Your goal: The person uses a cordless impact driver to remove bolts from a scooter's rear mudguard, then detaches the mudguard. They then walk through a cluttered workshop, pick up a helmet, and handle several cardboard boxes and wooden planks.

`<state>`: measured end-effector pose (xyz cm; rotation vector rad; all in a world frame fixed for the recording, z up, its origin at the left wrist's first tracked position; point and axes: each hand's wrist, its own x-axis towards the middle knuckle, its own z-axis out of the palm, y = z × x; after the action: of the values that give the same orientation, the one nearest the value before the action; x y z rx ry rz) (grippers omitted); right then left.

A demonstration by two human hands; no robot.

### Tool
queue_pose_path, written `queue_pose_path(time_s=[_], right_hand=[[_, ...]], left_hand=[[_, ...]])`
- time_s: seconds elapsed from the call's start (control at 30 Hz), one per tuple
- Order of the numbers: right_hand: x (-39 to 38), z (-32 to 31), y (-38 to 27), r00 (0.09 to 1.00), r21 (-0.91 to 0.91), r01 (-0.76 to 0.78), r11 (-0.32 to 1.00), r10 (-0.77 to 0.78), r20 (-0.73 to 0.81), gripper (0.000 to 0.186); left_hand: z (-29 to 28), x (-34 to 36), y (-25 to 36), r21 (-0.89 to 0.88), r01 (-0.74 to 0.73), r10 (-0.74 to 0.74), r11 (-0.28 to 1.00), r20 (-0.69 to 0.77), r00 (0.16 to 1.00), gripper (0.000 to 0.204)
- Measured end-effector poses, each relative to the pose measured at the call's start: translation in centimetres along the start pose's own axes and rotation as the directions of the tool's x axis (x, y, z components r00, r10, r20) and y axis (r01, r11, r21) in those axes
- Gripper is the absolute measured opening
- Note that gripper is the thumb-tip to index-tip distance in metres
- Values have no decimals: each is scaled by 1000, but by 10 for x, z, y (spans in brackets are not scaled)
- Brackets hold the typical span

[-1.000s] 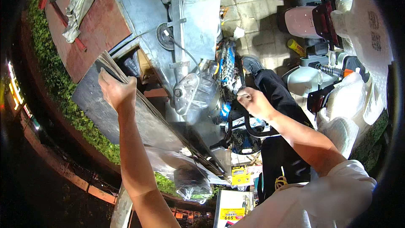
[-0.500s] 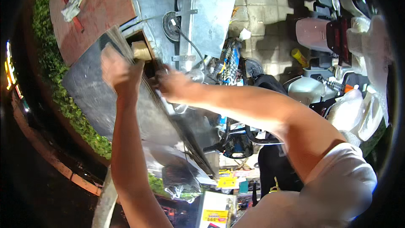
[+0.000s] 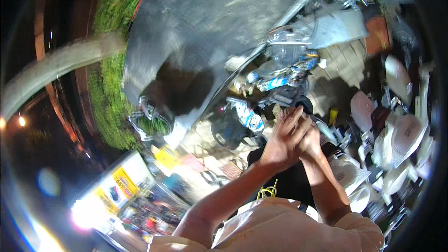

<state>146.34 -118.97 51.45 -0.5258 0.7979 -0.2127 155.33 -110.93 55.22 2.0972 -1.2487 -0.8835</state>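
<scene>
In the head view, the left hand (image 3: 282, 142) and right hand (image 3: 311, 141) are pressing together right of centre, fingers extended and loose, gripping nothing but each other. Just above them a cluttered bike (image 3: 275, 88) is standing, hung with blue-and-white packets (image 3: 280, 80). A big grey sheet (image 3: 205, 23) is filling the upper middle, with grass (image 3: 107, 88) running down the left. White scooters (image 3: 401, 135) are crowding the right, on paving (image 3: 343, 63). It is night outdoors; lit signs (image 3: 119, 184) are glowing lower left.
</scene>
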Motion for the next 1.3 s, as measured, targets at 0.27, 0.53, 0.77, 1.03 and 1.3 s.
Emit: queue_pose_path(time_s=[0.27, 0.53, 0.77, 1.03, 1.3], right_hand=[[-119, -2, 112, 924, -292, -381, 877, 356, -139, 30], [-163, 95, 195, 970, -977, -71, 200, 242, -21, 27], [-161, 117, 288, 897, -958, 242, -156, 411, 160, 27], [-171, 20, 465, 706, -962, -208, -179, 653, -274, 31], [-186, -76, 638, 697, -826, -175, -536, 525, -488, 48]], left_hand=[[60, -475, -172, 167, 887, -897, 431, -26, 441, 45], [261, -848, -95, -346, 865, -901, -364, 367, -232, 60], [442, -813, 23, -535, 688, -807, -491, 577, -127, 50], [378, -825, -58, -477, 728, -833, -491, 502, -233, 36], [350, -851, -368, -952, 268, -975, -148, 95, -200, 54]])
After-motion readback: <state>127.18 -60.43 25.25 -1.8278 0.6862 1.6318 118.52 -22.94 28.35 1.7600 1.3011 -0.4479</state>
